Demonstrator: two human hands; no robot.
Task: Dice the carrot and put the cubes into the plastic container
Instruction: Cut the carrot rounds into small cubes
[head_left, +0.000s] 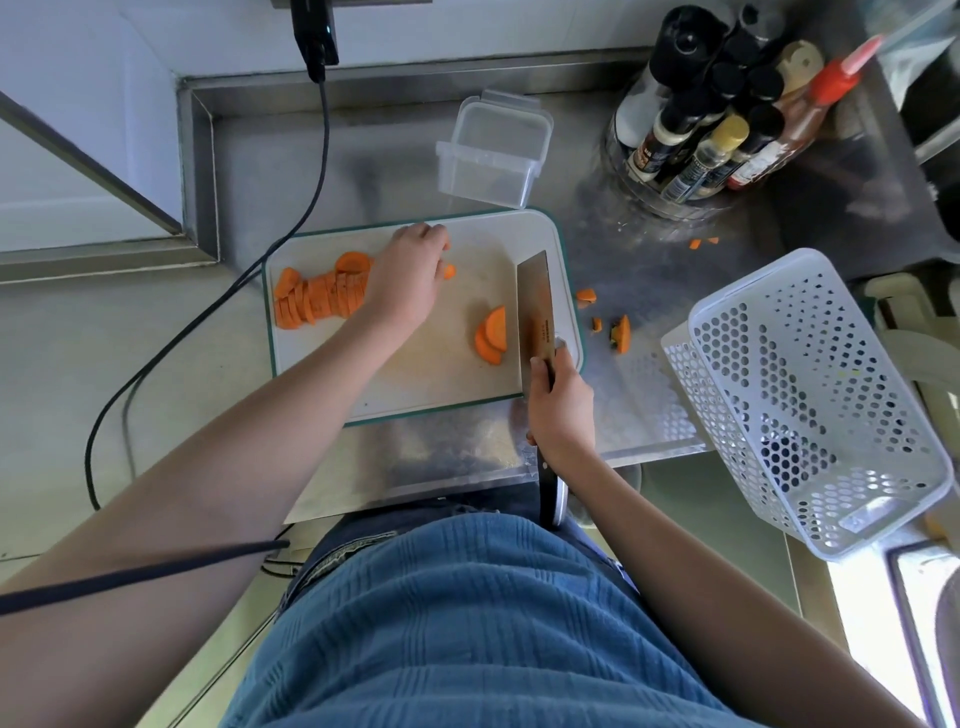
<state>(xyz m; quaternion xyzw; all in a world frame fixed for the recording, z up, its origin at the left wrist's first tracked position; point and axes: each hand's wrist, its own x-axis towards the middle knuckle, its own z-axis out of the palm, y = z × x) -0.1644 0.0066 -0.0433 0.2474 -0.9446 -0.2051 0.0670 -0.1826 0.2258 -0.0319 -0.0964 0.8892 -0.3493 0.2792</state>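
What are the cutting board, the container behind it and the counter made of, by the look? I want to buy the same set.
Cutting board: probably plastic, matte off-white with a green rim.
Plastic container: clear plastic; the counter shows through its walls, and hinged latch flaps show at its rim.
Counter: likely stainless steel, brushed grey with soft, blurred reflections and a folded raised edge at the back.

You get bright, soft daylight, with glare on the steel counter (457, 457) near you. Wide-angle bending curves the edges, and the far-right bottles (711, 150) look slightly blurred.
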